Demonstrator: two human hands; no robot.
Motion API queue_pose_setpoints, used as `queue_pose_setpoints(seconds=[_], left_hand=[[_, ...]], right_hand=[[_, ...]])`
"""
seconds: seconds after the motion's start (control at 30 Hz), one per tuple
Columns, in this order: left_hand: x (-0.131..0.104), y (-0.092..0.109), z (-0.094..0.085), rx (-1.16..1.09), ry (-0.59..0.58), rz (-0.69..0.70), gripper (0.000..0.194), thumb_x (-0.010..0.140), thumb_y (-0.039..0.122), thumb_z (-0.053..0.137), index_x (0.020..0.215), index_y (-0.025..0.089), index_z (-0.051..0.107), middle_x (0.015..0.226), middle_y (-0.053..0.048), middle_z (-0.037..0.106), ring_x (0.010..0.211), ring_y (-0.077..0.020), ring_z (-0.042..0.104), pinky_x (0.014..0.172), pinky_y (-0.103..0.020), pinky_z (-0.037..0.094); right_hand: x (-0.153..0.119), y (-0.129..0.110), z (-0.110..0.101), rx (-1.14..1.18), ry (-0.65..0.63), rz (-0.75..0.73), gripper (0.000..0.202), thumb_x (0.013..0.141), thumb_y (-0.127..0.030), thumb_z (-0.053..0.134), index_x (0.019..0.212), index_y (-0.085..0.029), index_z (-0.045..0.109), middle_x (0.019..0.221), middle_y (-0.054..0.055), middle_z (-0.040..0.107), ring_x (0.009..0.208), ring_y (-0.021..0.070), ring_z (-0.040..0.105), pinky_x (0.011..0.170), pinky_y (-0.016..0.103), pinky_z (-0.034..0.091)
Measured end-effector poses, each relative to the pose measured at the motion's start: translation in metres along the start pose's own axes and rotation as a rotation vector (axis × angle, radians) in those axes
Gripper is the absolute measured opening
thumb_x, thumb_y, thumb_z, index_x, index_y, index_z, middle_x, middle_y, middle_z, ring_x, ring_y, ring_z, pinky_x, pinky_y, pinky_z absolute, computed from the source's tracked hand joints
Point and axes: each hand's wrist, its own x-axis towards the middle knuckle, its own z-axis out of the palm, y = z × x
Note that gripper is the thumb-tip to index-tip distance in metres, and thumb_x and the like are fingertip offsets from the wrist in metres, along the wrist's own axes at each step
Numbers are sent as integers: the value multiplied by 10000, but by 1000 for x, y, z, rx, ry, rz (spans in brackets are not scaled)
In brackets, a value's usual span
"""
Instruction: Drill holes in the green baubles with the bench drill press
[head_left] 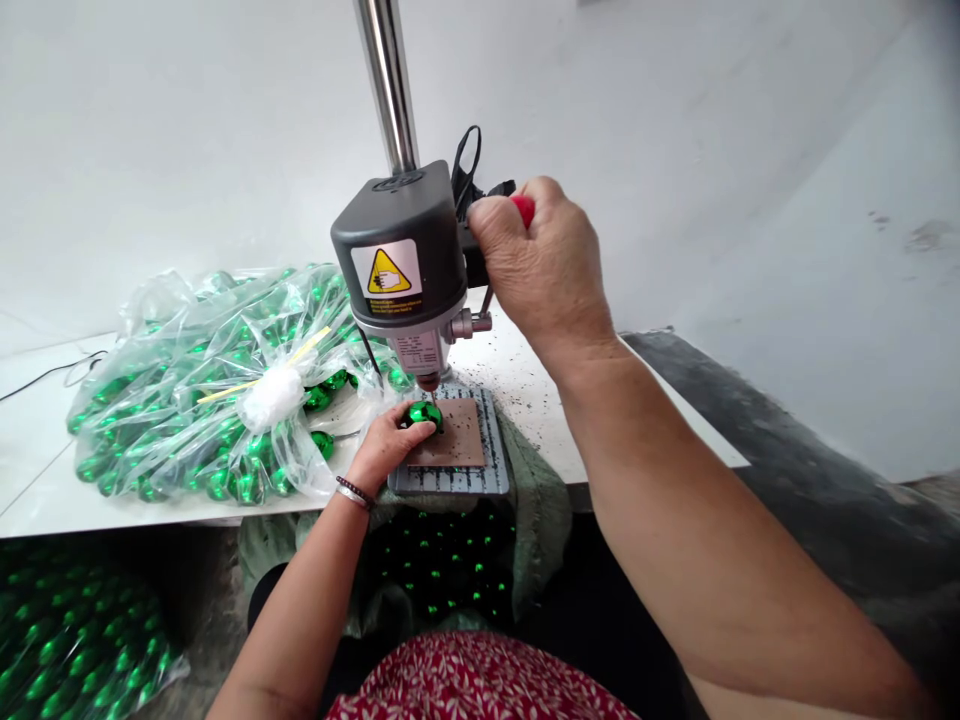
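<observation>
In the head view, the left hand [384,440] pinches a green ball [424,414] under the drill press [401,250], seemingly at a drilling step; the right hand [551,270] grips the red handle [525,209] at one o'clock. Lowering the bit [434,395] calls for clear fingertips. Bagged balls [172,400] crowd nine o'clock; the worktop [544,420] has more room at three, its edge near six.

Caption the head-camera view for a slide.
Left hand holding a shiny green bauble at a benchtop drill press, right hand gripping its red knob.

Bag [262,410] left of drill press [401,245]
</observation>
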Motion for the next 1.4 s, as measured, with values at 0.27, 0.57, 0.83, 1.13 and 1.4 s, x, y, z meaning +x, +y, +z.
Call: queue_pose_setpoints(seconds=[0.27, 0.57, 0.83, 1.13, 1.4], left_hand=[[3, 11, 0, 204, 1, 41, 550, 628, 352, 751, 1147, 181, 691, 919, -18, 731, 863, -203, 640, 846, -315, 482], [-1, 15, 18, 160, -21, 73, 657, 620, 262, 779, 1247, 129, 638, 1030, -75, 717, 952, -235, 638, 929, -351, 476], [0, 5, 20, 71, -29, 51, 703, 616, 269, 787, 1282, 121, 614, 1022, -57, 718, 965, -227, 644, 951, -355, 473], [-2, 5, 21, 26, -12, 70, 660, 591, 251, 807, 1227, 162, 656, 1045, -30, 735, 1020, -234, 641, 940, -326, 484], [-2, 0, 22, 92, 17, 106, 669, 607, 248, 806, 1252, 177, 642, 1154, -39, 709, 1067, -232, 633, 981, -312, 456]], right_hand=[[0, 1, 0, 12, 8, -11, 360, 878, -376, 519, 642, -194, 317, 584, -57, 347, 588, 68, 283, 670, 247, 277], [-1, 1, 0, 7, 2, -10, 368, 883, -394, 519, 650, -193, 317, 588, -61, 336, 602, 63, 286, 692, 239, 299], [-25, 9, -6, 54, 60, -119, 256, 839, -369, 540, 717, -187, 407, 632, -53, 394, 606, 53, 324, 606, 214, 289], [-60, 25, -17, -76, 44, -246, 145, 767, -293, 499, 674, -212, 422, 568, -44, 410, 544, 74, 332, 579, 251, 351], [-73, 33, -16, -105, 81, -303, 147, 781, -317, 480, 679, -224, 430, 572, -43, 451, 534, 82, 374, 574, 246, 386]])
